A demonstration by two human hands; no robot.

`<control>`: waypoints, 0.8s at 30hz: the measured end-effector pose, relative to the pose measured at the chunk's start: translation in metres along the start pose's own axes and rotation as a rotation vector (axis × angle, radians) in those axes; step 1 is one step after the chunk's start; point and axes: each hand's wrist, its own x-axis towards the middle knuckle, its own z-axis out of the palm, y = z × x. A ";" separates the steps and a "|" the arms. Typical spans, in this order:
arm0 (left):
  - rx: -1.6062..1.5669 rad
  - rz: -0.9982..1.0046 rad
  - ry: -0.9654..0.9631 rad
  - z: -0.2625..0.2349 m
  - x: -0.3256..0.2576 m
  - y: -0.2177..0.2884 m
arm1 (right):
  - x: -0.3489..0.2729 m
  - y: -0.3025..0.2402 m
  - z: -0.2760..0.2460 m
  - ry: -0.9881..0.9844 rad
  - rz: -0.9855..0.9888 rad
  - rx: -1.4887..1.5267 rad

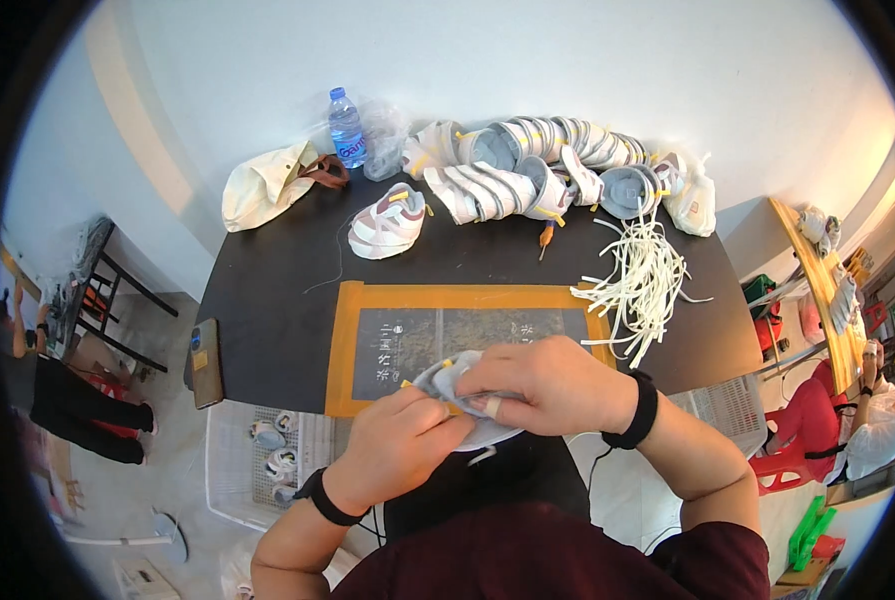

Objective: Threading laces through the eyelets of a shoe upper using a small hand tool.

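A light grey shoe upper with small yellow tabs is held between my hands, just over the table's front edge. My left hand is closed on its left side. Fingers of my right hand pinch the upper from the right and above; a pale band wraps one finger. A short white lace end hangs below the upper. Behind my hands lies a dark mat bordered with orange-brown tape. A bundle of cream laces sits to the right of it.
Stacked shoe uppers line the table's back. A single upper, an orange-handled awl-like tool, a water bottle, a cream bag and a phone lie around. A white crate stands below left. Other people work at both sides.
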 end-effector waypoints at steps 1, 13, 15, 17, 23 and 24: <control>0.043 0.038 0.036 -0.003 -0.002 0.002 | -0.005 0.000 0.001 -0.058 0.081 -0.114; 0.266 0.263 0.014 -0.016 -0.004 0.013 | -0.022 0.007 0.004 0.069 -0.084 -0.221; 0.293 0.266 0.056 -0.013 -0.007 0.011 | -0.028 0.007 0.008 0.083 -0.103 -0.194; 0.325 0.337 0.144 -0.011 -0.008 0.010 | -0.032 0.002 0.017 0.141 0.036 -0.135; 0.302 0.347 0.175 -0.007 -0.004 0.012 | -0.034 -0.001 0.031 0.222 -0.008 -0.155; 0.304 0.345 0.174 -0.007 -0.003 0.012 | -0.035 -0.002 0.034 0.221 -0.010 -0.154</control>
